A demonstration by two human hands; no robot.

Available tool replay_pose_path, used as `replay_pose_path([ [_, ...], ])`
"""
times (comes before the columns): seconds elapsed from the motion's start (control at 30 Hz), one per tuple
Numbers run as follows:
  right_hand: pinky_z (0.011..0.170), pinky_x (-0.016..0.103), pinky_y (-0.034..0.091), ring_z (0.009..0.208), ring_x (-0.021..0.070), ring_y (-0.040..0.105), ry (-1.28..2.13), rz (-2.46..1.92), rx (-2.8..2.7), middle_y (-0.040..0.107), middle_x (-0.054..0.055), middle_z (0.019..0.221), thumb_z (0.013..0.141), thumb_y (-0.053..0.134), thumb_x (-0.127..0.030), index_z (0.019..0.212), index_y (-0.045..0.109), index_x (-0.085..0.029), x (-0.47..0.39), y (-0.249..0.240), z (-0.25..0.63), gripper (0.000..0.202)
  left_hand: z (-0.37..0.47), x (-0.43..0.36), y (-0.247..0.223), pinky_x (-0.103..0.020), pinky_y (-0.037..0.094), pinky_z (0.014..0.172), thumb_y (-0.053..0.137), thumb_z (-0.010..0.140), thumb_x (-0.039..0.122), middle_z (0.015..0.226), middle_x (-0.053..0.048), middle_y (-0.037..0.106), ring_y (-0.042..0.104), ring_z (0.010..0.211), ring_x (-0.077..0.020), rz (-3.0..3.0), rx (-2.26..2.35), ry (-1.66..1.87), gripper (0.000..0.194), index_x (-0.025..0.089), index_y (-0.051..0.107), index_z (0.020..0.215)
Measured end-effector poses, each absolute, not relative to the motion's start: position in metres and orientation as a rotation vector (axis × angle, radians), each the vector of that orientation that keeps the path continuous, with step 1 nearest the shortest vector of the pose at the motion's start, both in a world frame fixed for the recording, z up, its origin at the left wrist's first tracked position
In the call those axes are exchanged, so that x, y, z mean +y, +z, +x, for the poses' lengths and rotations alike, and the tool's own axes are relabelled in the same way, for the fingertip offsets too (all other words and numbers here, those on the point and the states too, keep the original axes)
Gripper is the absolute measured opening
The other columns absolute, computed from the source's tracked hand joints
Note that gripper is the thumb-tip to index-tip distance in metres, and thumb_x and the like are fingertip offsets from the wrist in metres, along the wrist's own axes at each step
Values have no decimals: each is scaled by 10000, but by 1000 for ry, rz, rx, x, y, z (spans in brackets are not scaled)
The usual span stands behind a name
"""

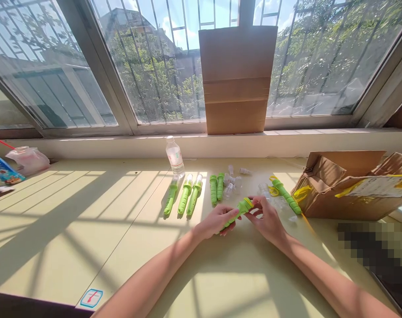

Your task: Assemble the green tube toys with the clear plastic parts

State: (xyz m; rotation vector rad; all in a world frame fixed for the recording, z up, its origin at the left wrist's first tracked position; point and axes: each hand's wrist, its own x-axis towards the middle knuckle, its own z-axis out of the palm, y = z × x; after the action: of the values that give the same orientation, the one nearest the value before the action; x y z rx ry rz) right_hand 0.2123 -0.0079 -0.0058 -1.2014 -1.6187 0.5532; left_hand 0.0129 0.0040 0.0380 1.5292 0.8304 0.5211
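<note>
My left hand [220, 220] is wrapped round the body of a green tube [241, 209], which is tilted up to the right. At its wider end, near a yellow ring, the fingers of my right hand [262, 216] are pressed on the tube. Behind my hands, two green tubes [213, 190] stand side by side next to several clear plastic caps [229, 190]. Three green tubes with clear tops [185, 196] lie to the left. Another green tube [287, 196] with a yellow cord lies to the right, by more clear pieces [263, 190].
A water bottle [174, 155] stands behind the left tubes. An open cardboard box [353, 194] is at the right, a pink bag [28, 160] and a blue packet [4, 170] at the far left. Cardboard [238, 79] leans against the window.
</note>
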Motion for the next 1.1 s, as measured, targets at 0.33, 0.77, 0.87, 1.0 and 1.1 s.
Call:
replay_pose_path([
  [0.33,494,299,549,619,160,663,501,-1190,-1599,715,99,1085,823,633,-547,848,462,-245,-11,-6,210,348,16,1,39,-185,278,336,766,708,533,594,59,633,409,339,-55,1409,953,529,477,223,455,894],
  [0.77,505,306,556,619,166,666,502,-1200,-1584,729,94,1037,799,653,-571,834,486,-240,-13,-3,211,373,18,2,31,-207,445,420,760,718,550,727,-60,729,671,535,-154,1388,964,637,447,175,533,804],
  [0.87,487,286,546,618,164,668,509,-1225,-1596,719,68,973,804,643,-554,877,510,-245,-11,-3,211,345,20,1,30,-204,439,421,732,736,571,730,-64,729,674,537,-157,1409,992,625,447,164,564,815],
  [1.0,479,274,534,619,166,670,509,-1251,-1606,693,39,885,805,631,-529,926,530,-248,-10,-4,212,322,22,-1,29,-203,445,435,664,773,620,746,-71,727,669,541,-149,1463,1007,615,474,152,595,801],
  [1.1,488,279,537,633,174,678,533,-1248,-1593,695,34,871,799,637,-533,912,522,-250,-9,-5,212,326,22,-1,28,-206,444,434,594,804,665,740,-65,717,670,557,-152,1526,988,612,515,150,618,782],
])
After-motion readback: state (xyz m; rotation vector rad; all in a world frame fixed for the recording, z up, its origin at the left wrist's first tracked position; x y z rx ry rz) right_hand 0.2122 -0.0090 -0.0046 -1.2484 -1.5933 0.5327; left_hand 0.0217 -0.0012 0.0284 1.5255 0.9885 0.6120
